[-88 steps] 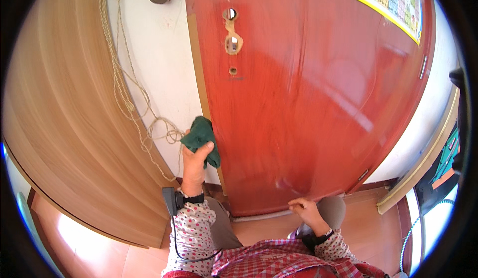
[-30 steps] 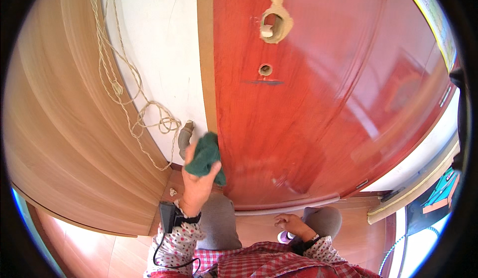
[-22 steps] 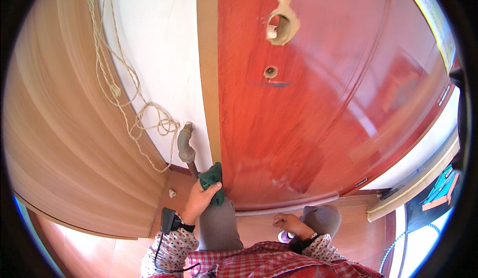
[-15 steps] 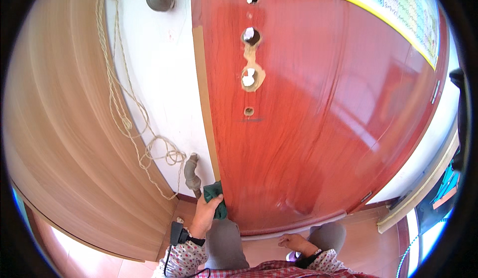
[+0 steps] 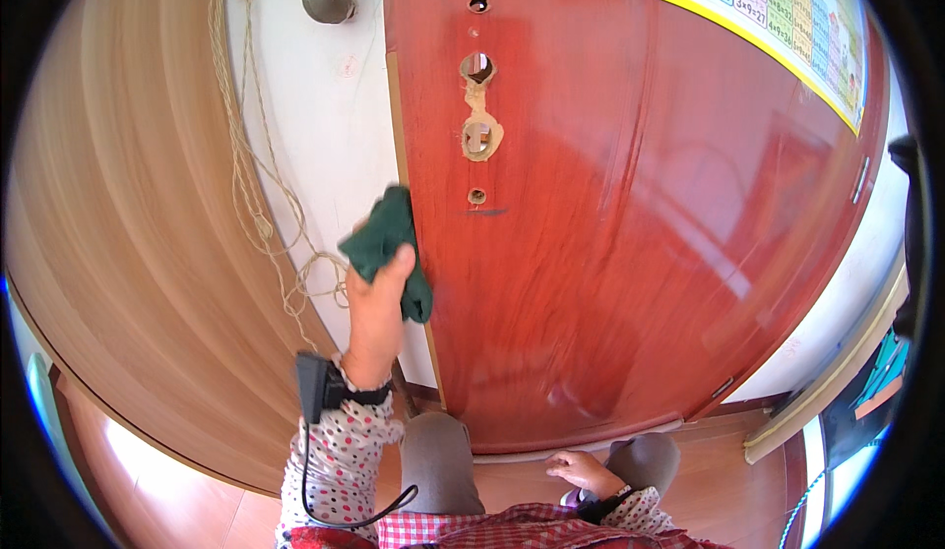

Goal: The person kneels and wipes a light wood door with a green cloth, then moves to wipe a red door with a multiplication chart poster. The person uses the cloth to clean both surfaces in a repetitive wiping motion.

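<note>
A folded dark green cloth [image 5: 379,239] is gripped in my left hand [image 5: 377,308], the thumb lying over it. The cloth rests along the tan left edge [image 5: 403,165] of a glossy red wooden door [image 5: 591,283]. My left arm is stretched forward, with a black band and a cabled device [image 5: 315,387] at the wrist. Down by my right knee [image 5: 645,460] is my right hand [image 5: 579,470], with nothing in it and its fingers loosely apart. Several holes [image 5: 477,138] run down the door near its left edge, some with ragged, bare wood around them.
Left of the door, a looped beige rope [image 5: 241,155] hangs beside a light wood panel [image 5: 128,224]. A grey pipe elbow [image 5: 327,3] juts from the white wall. A yellow-bordered chart [image 5: 768,18] covers the door's upper right. Wooden trim [image 5: 827,372] stands at the right.
My left hand has moved up along the door's edge with the green cloth, from near the floor to about mid-door. My right hand stays by my knee. The view has shifted slightly.
</note>
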A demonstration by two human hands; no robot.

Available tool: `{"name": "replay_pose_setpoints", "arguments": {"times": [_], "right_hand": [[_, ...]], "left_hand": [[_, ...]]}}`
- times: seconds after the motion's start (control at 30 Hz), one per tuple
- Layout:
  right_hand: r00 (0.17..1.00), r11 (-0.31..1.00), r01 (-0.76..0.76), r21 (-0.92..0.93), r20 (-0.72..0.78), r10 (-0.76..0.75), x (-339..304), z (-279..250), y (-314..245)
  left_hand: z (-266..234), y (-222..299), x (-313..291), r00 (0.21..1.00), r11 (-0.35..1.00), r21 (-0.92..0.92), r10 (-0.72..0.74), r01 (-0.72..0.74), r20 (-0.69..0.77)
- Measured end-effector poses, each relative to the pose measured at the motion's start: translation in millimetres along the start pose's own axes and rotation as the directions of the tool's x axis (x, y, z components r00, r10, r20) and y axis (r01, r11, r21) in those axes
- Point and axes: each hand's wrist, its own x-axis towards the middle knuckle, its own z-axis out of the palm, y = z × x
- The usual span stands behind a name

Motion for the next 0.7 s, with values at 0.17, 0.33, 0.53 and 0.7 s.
{"name": "replay_pose_setpoints", "arguments": {"times": [0.17,0.33,0.53,0.7], "right_hand": [[0.999,0.999,0.030,-0.035,0.025,-0.029,1.5,1.4,-4.9],[0.999,0.998,-0.002,0.063,0.049,-0.001,-1.9,2.3,-14.6],[0.980,0.908,0.194,0.370,-0.106,-0.166,-16.4,-6.7,-57.1],[0.875,0.495,0.356,0.792,-0.097,-0.474,-46.0,-24.8,-122.1]], "left_hand": [[-34.7,-54.5,-79.3,0.971,0.960,0.148,-0.225,0.236,-0.083],[-63.3,-88.4,-147.0,0.902,0.882,0.199,-0.402,0.427,-0.157],[-53.9,-51.3,-185.5,0.877,0.881,-0.013,-0.473,0.474,-0.084],[-11.2,-59.5,-231.9,0.817,0.819,0.310,-0.549,0.484,0.177]]}}
